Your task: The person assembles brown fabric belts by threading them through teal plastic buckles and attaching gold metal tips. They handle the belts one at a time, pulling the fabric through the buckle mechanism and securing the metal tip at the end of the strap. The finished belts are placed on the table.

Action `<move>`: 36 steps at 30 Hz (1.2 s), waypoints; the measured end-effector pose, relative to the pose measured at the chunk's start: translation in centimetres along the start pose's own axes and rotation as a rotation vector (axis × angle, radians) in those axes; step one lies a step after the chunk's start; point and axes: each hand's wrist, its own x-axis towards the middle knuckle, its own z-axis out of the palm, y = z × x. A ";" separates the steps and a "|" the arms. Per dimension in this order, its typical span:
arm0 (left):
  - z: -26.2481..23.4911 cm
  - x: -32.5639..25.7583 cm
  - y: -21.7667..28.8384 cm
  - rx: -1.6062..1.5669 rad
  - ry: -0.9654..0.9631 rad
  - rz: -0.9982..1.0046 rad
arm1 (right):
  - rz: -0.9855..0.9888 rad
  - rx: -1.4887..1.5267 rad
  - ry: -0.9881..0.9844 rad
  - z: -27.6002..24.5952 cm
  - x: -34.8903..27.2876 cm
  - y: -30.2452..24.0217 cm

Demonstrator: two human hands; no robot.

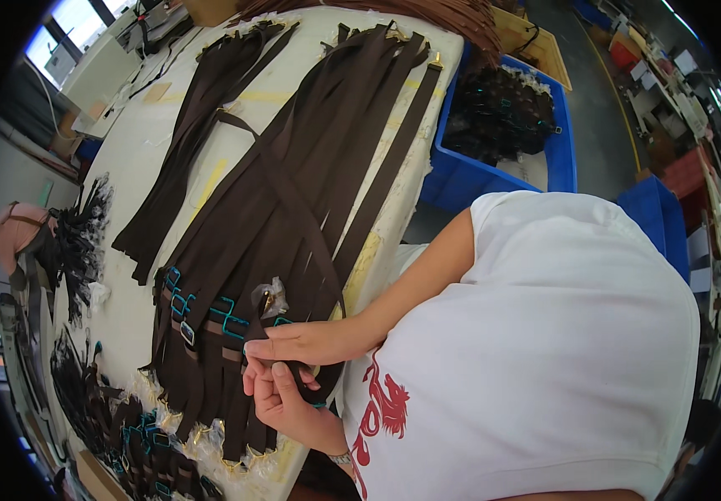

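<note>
Both my hands meet over the near edge of a table covered with dark brown straps (302,179). My right hand (306,341), the upper one, pinches a dark brown strap with its fingertips. Just below it, my left hand (281,405) has its fingers curled and thumb raised, closed on the same strap; the exact grip is partly hidden by the fingers. Beside my fingertips sits a gold-coloured metal fitting in clear plastic wrap (270,298). Turquoise-edged buckles (229,317) lie across the strap ends left of my hands, with brown loops under them.
Another bundle of straps (198,142) lies farther left, and one single strap (390,167) runs along the table's right edge. More buckled straps (148,442) pile up at lower left. A blue crate (565,159) of dark straps stands beyond the table. Another person (18,230) is at far left.
</note>
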 end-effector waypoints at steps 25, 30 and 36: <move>0.2 1.2 0.8 0.940 -0.195 0.393 | -0.064 -0.316 -0.006 -6.1 -0.2 2.4; -1.3 2.1 6.9 1.373 -0.301 0.755 | -0.107 -0.024 -0.382 -5.2 0.1 0.8; -4.1 4.2 9.0 1.512 -0.857 0.726 | -0.031 -0.208 -0.646 -4.7 1.0 -0.5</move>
